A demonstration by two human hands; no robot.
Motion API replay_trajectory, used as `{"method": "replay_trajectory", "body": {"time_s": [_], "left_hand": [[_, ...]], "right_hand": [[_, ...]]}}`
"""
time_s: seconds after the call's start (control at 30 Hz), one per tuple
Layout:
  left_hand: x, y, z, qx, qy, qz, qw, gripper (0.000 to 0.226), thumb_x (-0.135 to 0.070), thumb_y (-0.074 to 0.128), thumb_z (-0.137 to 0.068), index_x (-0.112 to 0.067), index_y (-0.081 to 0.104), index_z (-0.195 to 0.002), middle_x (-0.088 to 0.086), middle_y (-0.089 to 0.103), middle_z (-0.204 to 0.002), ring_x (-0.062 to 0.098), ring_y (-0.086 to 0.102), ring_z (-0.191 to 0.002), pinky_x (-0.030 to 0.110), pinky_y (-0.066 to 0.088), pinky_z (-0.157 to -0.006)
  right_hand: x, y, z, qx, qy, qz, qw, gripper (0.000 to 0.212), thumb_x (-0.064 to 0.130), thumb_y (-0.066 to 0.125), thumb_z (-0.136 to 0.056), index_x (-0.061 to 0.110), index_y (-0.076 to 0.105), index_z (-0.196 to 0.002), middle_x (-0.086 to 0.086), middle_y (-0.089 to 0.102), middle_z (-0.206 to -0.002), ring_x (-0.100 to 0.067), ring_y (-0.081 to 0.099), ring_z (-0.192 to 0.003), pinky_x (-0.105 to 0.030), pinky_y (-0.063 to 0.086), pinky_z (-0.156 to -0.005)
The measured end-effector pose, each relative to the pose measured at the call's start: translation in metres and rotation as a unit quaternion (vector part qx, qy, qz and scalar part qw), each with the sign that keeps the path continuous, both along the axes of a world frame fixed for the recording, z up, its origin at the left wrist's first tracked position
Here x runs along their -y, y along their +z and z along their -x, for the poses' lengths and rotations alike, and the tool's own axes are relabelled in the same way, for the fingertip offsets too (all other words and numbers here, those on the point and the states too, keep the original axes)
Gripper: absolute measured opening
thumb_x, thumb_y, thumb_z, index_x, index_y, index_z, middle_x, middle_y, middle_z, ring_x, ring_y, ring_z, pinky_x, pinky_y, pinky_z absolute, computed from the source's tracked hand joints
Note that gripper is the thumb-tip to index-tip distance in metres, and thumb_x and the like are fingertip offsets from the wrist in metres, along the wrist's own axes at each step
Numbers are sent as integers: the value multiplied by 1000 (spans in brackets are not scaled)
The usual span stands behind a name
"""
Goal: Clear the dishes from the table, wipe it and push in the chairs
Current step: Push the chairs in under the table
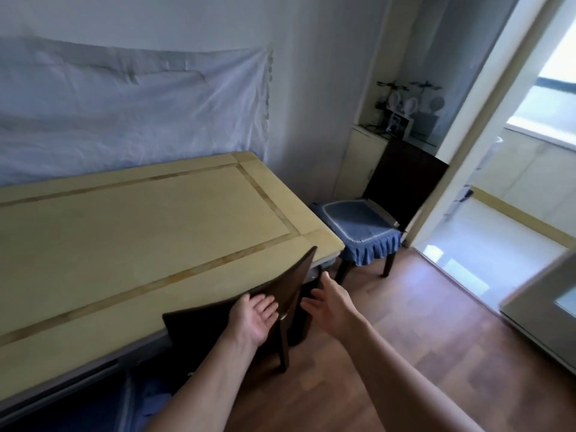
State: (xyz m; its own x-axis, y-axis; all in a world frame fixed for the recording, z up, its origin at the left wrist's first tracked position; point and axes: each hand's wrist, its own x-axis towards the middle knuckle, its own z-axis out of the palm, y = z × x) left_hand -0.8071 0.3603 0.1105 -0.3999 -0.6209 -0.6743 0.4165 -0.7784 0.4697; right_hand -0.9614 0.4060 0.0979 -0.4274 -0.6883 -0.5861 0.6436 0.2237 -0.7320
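The near chair [282, 286], dark wood, stood at the long side of the surface [140, 229], its back rest close against the edge and its seat hidden underneath. The left hand [254, 318] lay on the top of that back rest with straight, released fingers [265, 304], pressing and not gripping. The right hand [327, 302] was spread open and held nothing, just beside the chair's right edge; whether it touched the wood could not be told.

The surface showed no dishes in the part in view, so the step in hand was judged to be the last one, pushing in the chairs, and this chair looked about done. Whether the wiping had been done could not be read from the wood.

The second chair [363, 224], with a blue frilled cushion, stood at the short end of the surface, near it but drawn out and set at a slant. The next move would likely call for stepping round the corner, taking its dark back rest and sliding it straight in over the wooden floor [405, 338].

A pale cabinet [358, 169] stood close behind that chair, and an open doorway [514, 213] to its right, so room there looked tight. A white cloth [124, 104] hung on the wall behind.
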Motion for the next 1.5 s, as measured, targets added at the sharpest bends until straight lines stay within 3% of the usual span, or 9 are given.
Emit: {"method": "replay_trajectory", "body": {"time_s": [0.07, 0.13, 0.23, 0.3, 0.43, 0.63, 0.8, 1.0, 1.5], "left_hand": [[-15, 20, 29, 11, -81, 75, 994, 54, -33, 12, -102, -5, 31, -143, 13, 35, -149, 27, 31, -139, 38, 18, -115], [-37, 33, 55, 29, -150, 122, 981, 54, -36, 13, -101, -8, 35, -142, 11, 38, -148, 24, 33, -139, 36, 17, -115], [-73, 34, 87, 43, -233, 157, 959, 57, -41, 13, -100, -10, 36, -141, 10, 39, -148, 23, 35, -137, 35, 18, -115], [-96, 29, 107, 49, -278, 166, 945, 59, -45, 13, -100, -10, 35, -142, 9, 38, -148, 22, 36, -137, 34, 18, -114], [-143, 23, 157, 65, -335, 196, 919, 63, -49, 15, -98, -8, 33, -143, 11, 38, -148, 22, 37, -136, 32, 21, -112], [-203, -4, 235, 93, -327, 243, 909, 62, -45, 22, -99, -3, 31, -144, 17, 42, -145, 24, 48, -127, 23, 35, -94], [-264, -16, 306, 102, -323, 229, 913, 63, -44, 26, -99, 4, 38, -139, 21, 46, -140, 28, 49, -126, 27, 34, -100], [-306, -13, 382, 104, -313, 220, 918, 64, -46, 26, -99, 4, 41, -136, 23, 48, -137, 29, 49, -125, 34, 30, -108], [-261, -36, 558, 145, -269, 203, 930, 63, -44, 27, -99, 4, 43, -135, 22, 51, -135, 30, 53, -120, 27, 34, -90]], "right_hand": [[-32, 20, 13, -17, -35, 15, 999, 47, 39, 43, -99, 10, 37, -136, -19, 42, -131, -38, 54, -99, -45, 48, -85], [-74, 32, 28, -21, -70, 30, 997, 36, 39, 42, -99, 11, 47, -121, -16, 50, -108, -29, 55, -84, -38, 49, -72], [-136, 36, 46, -49, -103, 43, 992, 74, 57, 64, -78, -7, 51, -112, -10, 49, -79, -23, 50, -68, -33, 45, -64], [-173, 29, 61, -53, -133, 35, 989, 84, 63, 73, -64, -2, 54, -114, -11, 55, -87, -26, 54, -72, -36, 49, -65], [-234, 14, 111, -56, -188, 0, 981, 51, 45, 42, -97, 4, 49, -127, -14, 56, -116, -29, 58, -90, -39, 50, -72], [-300, 3, 174, -62, -227, -45, 971, 45, 46, 39, -98, 9, 52, -120, -12, 57, -112, -30, 57, -95, -40, 48, -72], [-357, -1, 243, -51, -237, -55, 969, 43, 46, 39, -98, 10, 53, -117, -9, 57, -103, -25, 56, -86, -37, 47, -68], [-400, 4, 325, -40, -255, -49, 965, 43, 45, 38, -98, 10, 52, -118, -13, 54, -107, -31, 53, -94, -40, 46, -71], [-360, -15, 512, -36, -199, -45, 978, 47, 46, 36, -99, 8, 51, -121, -14, 57, -111, -31, 55, -96, -40, 47, -72]]}}
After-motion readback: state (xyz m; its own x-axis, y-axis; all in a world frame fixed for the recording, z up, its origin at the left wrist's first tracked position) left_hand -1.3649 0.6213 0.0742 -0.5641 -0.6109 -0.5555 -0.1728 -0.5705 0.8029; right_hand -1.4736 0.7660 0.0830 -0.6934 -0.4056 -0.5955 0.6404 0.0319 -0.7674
